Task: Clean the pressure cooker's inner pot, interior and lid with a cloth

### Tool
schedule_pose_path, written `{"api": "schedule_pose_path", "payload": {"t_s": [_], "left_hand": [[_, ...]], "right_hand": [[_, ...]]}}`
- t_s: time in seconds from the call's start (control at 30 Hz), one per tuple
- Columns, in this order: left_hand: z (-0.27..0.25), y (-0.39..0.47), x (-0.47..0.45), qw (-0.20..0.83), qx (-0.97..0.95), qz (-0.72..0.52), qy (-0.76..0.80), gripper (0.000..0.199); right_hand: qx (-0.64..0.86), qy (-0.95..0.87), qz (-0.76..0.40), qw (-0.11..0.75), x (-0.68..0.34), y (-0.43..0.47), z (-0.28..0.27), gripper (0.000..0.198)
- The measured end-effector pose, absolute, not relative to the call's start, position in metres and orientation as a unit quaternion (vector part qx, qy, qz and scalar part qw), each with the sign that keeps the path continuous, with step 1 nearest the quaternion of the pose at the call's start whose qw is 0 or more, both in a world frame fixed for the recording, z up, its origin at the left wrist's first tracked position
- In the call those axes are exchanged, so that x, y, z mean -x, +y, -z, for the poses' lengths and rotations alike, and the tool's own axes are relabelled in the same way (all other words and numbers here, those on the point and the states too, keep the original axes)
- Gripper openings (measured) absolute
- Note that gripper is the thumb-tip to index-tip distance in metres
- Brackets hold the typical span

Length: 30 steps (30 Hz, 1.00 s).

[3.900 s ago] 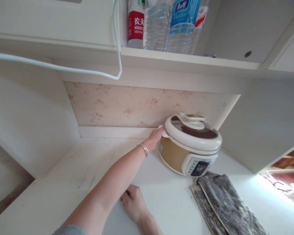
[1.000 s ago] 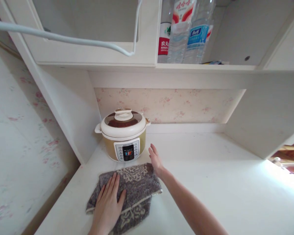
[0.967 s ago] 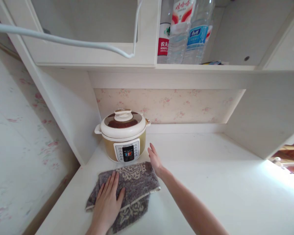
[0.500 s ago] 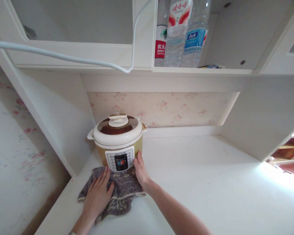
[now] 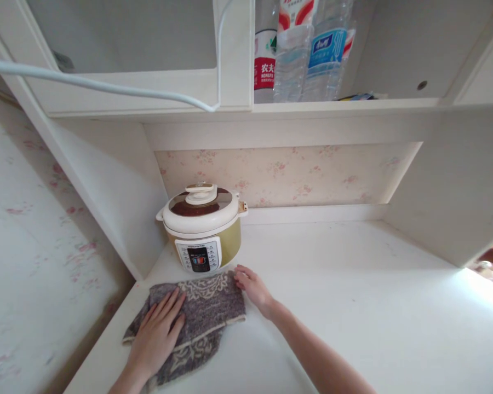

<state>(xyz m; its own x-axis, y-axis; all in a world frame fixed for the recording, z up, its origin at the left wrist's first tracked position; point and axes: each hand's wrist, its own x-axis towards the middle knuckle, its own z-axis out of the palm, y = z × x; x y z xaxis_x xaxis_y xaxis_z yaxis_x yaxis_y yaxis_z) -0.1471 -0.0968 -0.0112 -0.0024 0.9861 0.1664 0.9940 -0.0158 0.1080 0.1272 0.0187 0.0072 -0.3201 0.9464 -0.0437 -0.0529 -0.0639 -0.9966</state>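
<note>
A grey-brown towel [image 5: 209, 303] with a pale pattern and light edging lies partly folded on the white counter. My left hand [image 5: 158, 325] rests flat on its left part, fingers stretched out. At the towel's upper right corner, the bent fingers of my right hand [image 5: 252, 287] grip the edge. Just behind the towel stands an electric pressure cooker [image 5: 230, 241], green with a white rim, a brown lid top and a front control panel. Neither hand touches the cooker.
Overhead, a shelf holds several plastic bottles [image 5: 326, 54]. A white cable [image 5: 107, 85] hangs across the cabinet front at upper left. Side panels bound the counter [image 5: 332, 306] left and right, with flowered wallpaper [image 5: 287, 175] behind.
My right hand has left the cooker's side and now grips the towel's corner. The towel has come out from against the cooker toward me and lies flatter. The left hand stays on it.
</note>
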Motion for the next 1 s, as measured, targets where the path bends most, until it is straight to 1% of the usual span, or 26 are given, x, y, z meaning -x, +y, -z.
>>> {"api": "schedule_pose_path", "payload": {"t_s": [0.1,0.23,0.33,0.4,0.47,0.57,0.63,0.77,0.87,1.0], "left_hand": [[0.016,-0.119,0.151,0.022,0.714,0.109,-0.692,0.052],[0.012,-0.121,0.161,-0.032,0.718,0.138,-0.682,0.048],[-0.012,-0.107,0.147,-0.066,0.699,0.203,-0.682,0.037],[-0.035,-0.095,0.117,-0.091,0.676,0.268,-0.68,0.029],[-0.054,-0.083,0.073,-0.17,0.655,0.33,-0.659,0.029],[-0.061,-0.06,0.003,-0.365,0.61,0.359,-0.604,0.036],[-0.051,-0.044,-0.031,-0.422,0.584,0.37,-0.586,0.037],[-0.026,-0.02,-0.054,-0.412,0.569,0.406,-0.585,0.028],[-0.018,-0.016,-0.048,-0.425,0.558,0.412,-0.581,0.028],[-0.02,-0.019,-0.04,-0.453,0.527,0.415,-0.588,0.031]], "right_hand": [[0.414,-0.531,-0.62,0.403,-0.159,0.001,-0.001,0.043],[0.408,-0.563,-0.59,0.41,-0.18,-0.021,0.003,0.036],[0.427,-0.607,-0.544,0.391,-0.18,-0.028,0.002,0.033],[0.43,-0.643,-0.511,0.375,-0.178,-0.029,0.0,0.032],[0.429,-0.666,-0.487,0.368,-0.176,-0.028,-0.003,0.031],[0.425,-0.675,-0.475,0.372,-0.178,-0.026,-0.007,0.03],[0.426,-0.674,-0.471,0.376,-0.18,-0.025,-0.007,0.03],[0.445,-0.655,-0.482,0.375,-0.182,-0.023,-0.006,0.028],[0.44,-0.654,-0.497,0.363,-0.181,-0.02,-0.007,0.026],[0.432,-0.643,-0.527,0.35,-0.18,-0.016,-0.009,0.027]]}}
